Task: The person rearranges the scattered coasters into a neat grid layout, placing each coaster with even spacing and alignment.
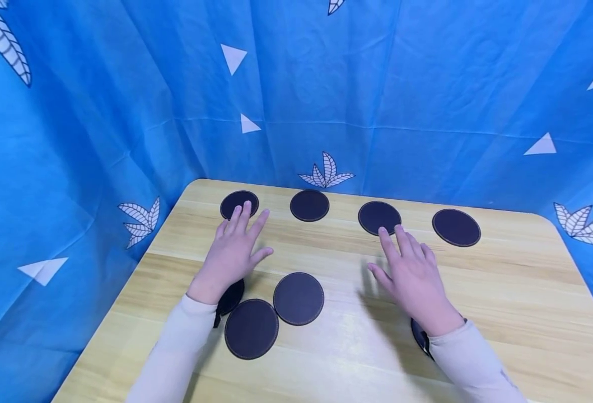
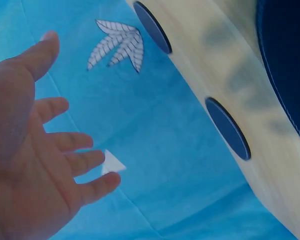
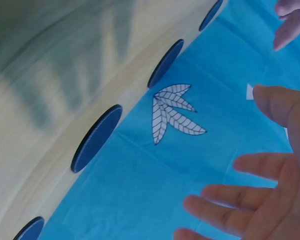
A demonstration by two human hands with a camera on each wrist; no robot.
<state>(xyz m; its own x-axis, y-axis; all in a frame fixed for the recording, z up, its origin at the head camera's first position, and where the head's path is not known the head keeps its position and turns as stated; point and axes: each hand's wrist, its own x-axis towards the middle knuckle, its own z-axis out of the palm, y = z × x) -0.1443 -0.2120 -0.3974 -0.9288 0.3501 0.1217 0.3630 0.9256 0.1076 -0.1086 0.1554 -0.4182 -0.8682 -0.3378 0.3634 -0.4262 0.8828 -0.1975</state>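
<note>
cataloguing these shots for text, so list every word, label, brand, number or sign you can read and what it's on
No readable words, labels, brands, numbers or signs.
Right sleeve: small grey mark, too blurred to read.
Blue curtain: leaf and triangle prints, no lettering.
Dark discs: no lettering shows.

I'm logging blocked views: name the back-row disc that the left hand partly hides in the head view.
The leftmost disc in the back row; it alone there is overlapped by the left hand. The right hand overlaps the third disc from left.
</note>
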